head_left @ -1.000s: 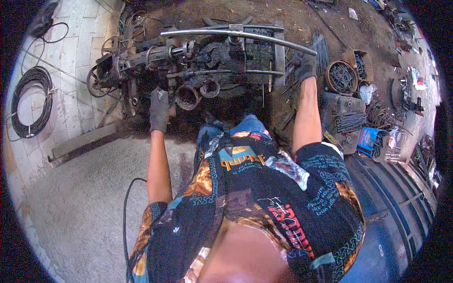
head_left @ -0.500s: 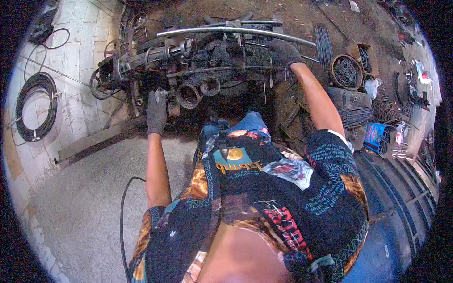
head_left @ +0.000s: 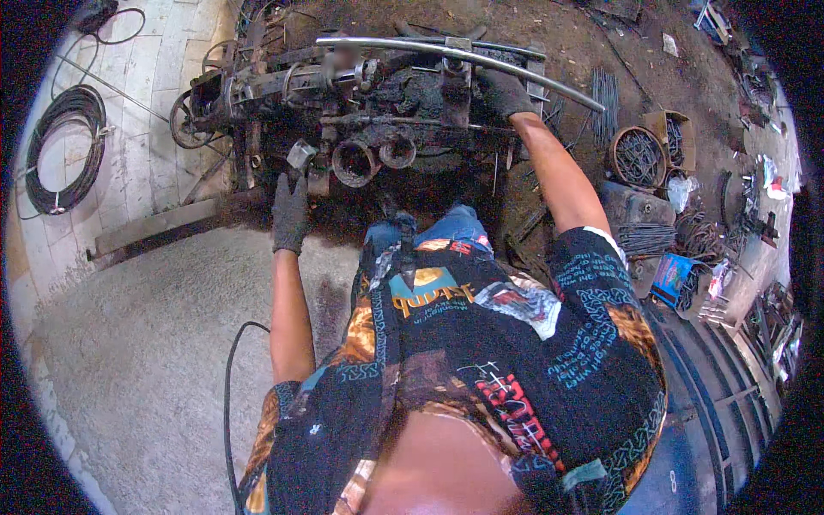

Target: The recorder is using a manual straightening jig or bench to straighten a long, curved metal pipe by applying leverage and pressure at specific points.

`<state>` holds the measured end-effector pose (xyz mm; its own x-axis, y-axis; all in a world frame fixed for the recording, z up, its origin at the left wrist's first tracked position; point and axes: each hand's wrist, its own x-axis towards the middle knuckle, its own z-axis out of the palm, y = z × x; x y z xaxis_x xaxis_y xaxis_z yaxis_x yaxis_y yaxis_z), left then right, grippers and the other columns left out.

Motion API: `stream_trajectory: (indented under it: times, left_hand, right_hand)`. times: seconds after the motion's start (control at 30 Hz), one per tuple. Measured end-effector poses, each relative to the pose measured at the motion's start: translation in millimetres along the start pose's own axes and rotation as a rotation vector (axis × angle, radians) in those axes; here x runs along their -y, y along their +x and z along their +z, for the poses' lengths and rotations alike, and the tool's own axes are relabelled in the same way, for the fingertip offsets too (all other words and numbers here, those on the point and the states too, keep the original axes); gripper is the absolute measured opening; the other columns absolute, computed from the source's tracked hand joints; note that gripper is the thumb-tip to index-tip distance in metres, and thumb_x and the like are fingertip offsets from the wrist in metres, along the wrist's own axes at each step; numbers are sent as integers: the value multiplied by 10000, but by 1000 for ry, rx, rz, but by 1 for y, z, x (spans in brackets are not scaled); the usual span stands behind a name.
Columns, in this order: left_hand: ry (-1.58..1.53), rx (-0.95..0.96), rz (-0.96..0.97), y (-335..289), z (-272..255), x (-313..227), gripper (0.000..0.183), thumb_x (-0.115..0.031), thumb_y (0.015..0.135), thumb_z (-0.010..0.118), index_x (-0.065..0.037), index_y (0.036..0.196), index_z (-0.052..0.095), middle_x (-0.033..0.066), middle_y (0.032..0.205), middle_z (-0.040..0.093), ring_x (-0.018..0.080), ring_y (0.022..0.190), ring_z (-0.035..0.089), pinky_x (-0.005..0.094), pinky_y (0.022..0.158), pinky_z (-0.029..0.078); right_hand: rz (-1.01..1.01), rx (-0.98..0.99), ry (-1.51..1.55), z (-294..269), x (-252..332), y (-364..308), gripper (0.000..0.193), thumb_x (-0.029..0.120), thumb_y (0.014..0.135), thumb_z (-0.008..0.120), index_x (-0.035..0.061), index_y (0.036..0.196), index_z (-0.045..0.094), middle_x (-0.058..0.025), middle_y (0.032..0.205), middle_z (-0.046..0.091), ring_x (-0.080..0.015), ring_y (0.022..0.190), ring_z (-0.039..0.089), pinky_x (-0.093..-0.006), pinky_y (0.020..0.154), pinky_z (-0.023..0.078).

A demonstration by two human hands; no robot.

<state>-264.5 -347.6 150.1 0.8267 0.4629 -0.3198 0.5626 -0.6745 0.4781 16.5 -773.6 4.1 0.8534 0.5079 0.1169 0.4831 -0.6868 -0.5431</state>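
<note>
A long shiny metal tube (head_left: 506, 64), slightly bowed, lies across the top of a dark, greasy machine (head_left: 412, 112). My right hand (head_left: 506, 93), in a dark glove, is close under the tube's right half. Its fingers are lost against the tube and dark machine parts, so its grip does not show. Lower down on the left, my left hand (head_left: 290, 215), gloved in grey, points its fingers at a small shiny metal block (head_left: 300, 154) on the machine's near side. The fingertips are at or just below the block; contact is unclear. Beside it, two round pipe-like openings (head_left: 354, 163) face me.
A coil of black cable (head_left: 64, 150) lies on pale tiles at left. At right stand a round tub (head_left: 638, 156) and a cardboard box (head_left: 675, 142) of metal pieces, near bundled rods (head_left: 644, 240). A blue ribbed surface (head_left: 704, 369) spans the lower right.
The whole view has turned clockwise. My left hand has drawn back a little from the metal block, which shows more fully. My right hand has shifted left along the tube.
</note>
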Motion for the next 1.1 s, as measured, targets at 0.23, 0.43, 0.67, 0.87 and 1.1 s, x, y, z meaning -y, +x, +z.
stream_trajectory:
  times: [0.23,0.43,0.67,0.87,1.1]
  left_hand:
    - [32,-63,-43,-11,6,19,744,-440,1009,524,74,1513,337,263,1562,374,378,1453,367,400,1186,291]
    - [-10,-3,-40,-7,7,-3,715,-428,1008,534,60,1503,364,255,1542,411,373,1434,397,403,1166,323]
    - [-46,-34,-57,-9,3,-26,709,-456,993,546,44,1478,413,255,1512,452,373,1418,421,414,1154,335]
    - [-68,5,-52,-13,-3,-52,669,-436,989,551,-8,1489,431,218,1505,481,373,1397,448,426,1138,349]
    - [82,-101,206,1,14,16,573,-371,992,555,-35,1450,481,196,1421,567,350,1320,531,421,1077,400]
  right_hand:
    - [97,-216,-267,-15,-8,-24,399,272,862,631,127,1233,653,-198,1235,650,-420,1143,609,-500,982,483]
    - [259,-96,-338,30,-64,-35,332,268,878,612,151,1178,691,-173,1179,680,-388,1107,627,-470,966,493]
    - [200,-261,-239,29,-39,-14,303,273,904,631,141,1167,705,-130,1204,694,-347,1101,638,-449,950,500]
    - [162,-266,-238,6,-21,-20,314,271,888,651,140,1169,705,-136,1199,693,-349,1101,639,-452,942,505]
    - [194,-228,-177,-20,8,-22,325,269,873,670,137,1167,708,-149,1187,693,-350,1101,642,-456,936,509]
